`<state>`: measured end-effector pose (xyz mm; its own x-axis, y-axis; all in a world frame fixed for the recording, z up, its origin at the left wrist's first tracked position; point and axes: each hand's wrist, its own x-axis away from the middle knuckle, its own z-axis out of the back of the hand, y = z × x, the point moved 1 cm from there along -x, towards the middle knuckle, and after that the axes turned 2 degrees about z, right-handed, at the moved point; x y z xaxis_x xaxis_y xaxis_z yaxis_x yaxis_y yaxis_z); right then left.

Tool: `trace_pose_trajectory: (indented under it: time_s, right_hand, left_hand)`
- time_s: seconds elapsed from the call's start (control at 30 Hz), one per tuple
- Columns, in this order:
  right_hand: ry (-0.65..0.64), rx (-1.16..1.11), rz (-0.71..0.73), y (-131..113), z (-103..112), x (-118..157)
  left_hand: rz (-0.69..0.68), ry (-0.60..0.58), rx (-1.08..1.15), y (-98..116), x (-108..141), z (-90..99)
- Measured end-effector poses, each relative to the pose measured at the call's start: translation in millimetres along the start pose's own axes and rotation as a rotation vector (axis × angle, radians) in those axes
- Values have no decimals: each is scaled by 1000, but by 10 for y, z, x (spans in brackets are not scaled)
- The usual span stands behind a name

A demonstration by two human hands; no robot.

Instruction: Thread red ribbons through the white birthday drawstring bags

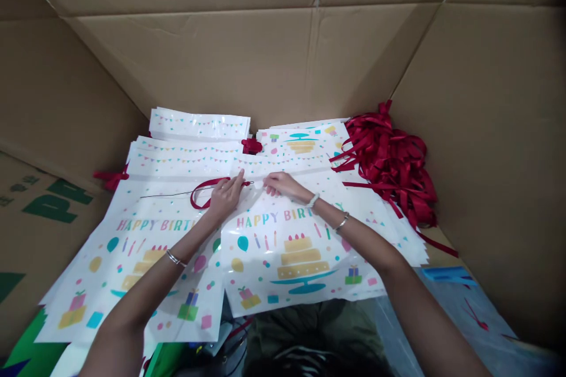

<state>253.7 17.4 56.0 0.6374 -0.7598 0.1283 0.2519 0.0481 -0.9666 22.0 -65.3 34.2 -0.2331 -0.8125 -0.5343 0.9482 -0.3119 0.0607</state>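
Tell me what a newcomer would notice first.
White HAPPY BIRTHDAY bags fill the middle of the cardboard box, with a heap of red ribbons at its right. The left hand and right hand meet at the nearest bag's top edge, beside a red ribbon loop.

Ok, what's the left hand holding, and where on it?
The left hand seems to pinch the red ribbon near its end, at the top edge of a white birthday bag.

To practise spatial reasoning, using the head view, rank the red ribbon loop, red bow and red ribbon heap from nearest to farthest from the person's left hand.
From the left hand:
1. Red ribbon loop, at its left.
2. Red bow, ahead.
3. Red ribbon heap, far right.
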Motion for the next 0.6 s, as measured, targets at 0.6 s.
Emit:
trace_pose_trajectory:
  time_s: [0.6]
  right_hand:
    - [-71,-127,39,42,-482,-390]
  left_hand:
    - [232,-399,510,-247,-263,260]
